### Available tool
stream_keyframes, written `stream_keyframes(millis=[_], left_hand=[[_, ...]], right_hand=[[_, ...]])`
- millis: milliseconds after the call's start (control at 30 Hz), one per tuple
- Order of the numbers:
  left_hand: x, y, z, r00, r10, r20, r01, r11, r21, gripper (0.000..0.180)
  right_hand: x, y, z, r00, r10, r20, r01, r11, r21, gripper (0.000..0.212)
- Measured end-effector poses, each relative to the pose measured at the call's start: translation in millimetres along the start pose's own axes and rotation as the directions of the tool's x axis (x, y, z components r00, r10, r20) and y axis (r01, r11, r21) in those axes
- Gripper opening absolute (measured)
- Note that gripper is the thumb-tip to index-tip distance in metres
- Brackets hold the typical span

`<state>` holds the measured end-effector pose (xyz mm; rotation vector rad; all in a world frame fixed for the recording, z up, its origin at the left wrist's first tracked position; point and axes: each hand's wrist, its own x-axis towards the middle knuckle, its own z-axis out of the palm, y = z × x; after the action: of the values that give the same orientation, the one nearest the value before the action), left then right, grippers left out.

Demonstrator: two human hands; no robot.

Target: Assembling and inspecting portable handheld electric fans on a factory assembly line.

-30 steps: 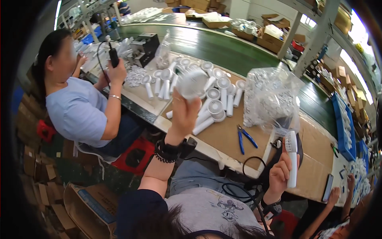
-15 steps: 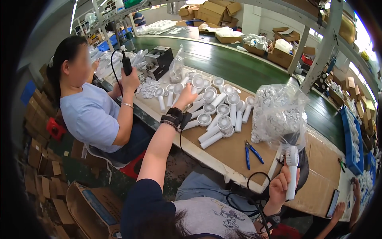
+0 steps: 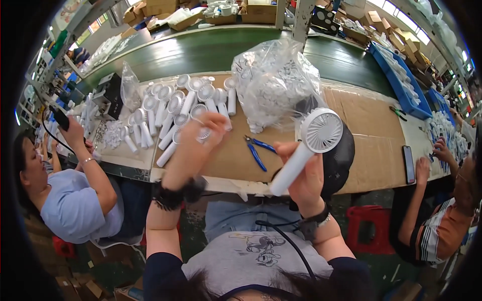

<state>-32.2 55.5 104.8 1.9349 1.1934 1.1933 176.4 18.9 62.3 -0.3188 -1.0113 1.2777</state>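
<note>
My right hand (image 3: 309,173) is closed round the handle of a white handheld fan (image 3: 321,130), its round grille tilted up and to the right. My left hand (image 3: 198,143) hangs over the near edge of a pile of similar white handheld fans (image 3: 175,104). Motion smears its fingers, so whether anything is in them cannot be made out. Between my hands, a pair of blue-handled nippers (image 3: 257,152) lies on the cardboard. Behind my right hand stands a clear plastic bag (image 3: 276,83) full of small white parts.
A dark rounded object (image 3: 341,160) sits right of my right hand. A green conveyor belt (image 3: 201,50) runs behind the table. Far right are a blue tray (image 3: 401,83) of white parts and a phone (image 3: 408,164). Co-workers sit on both sides; the left one (image 3: 80,200) holds a black tool.
My left hand has drawn back from the fan pile toward me. My right hand has raised its fan in front of me, grille turned up. The view has swung right.
</note>
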Motion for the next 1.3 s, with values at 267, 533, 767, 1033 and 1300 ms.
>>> stream_keyframes(millis=[267,533,767,1033,1300], left_hand=[[-27.1,42.3,75.4,0.969,-0.051,0.241,0.135,0.929,-0.345,0.030],[-24.4,37.8,79.7,0.956,0.285,-0.064,-0.274,0.952,0.139,0.037],[-23.1,40.9,80.1,0.882,0.457,-0.116,-0.422,0.874,0.241,0.034],[-21.6,31.6,89.9,0.805,0.549,-0.224,-0.505,0.833,0.225,0.036],[-20.6,24.0,95.6,0.809,0.520,-0.276,-0.479,0.854,0.204,0.033]], right_hand=[[7.9,9.5,-3.6,0.988,-0.071,0.135,0.082,0.993,-0.080,0.061],[1.8,-1.0,-8.4,0.997,0.044,0.060,-0.040,0.998,-0.054,0.071],[5.4,8.6,2.0,0.990,-0.124,0.063,0.126,0.992,-0.027,0.049],[4.8,10.3,16.2,0.989,-0.148,-0.017,0.149,0.988,0.039,0.038],[10.1,17.1,13.2,0.986,-0.167,-0.024,0.169,0.983,0.066,0.037]])
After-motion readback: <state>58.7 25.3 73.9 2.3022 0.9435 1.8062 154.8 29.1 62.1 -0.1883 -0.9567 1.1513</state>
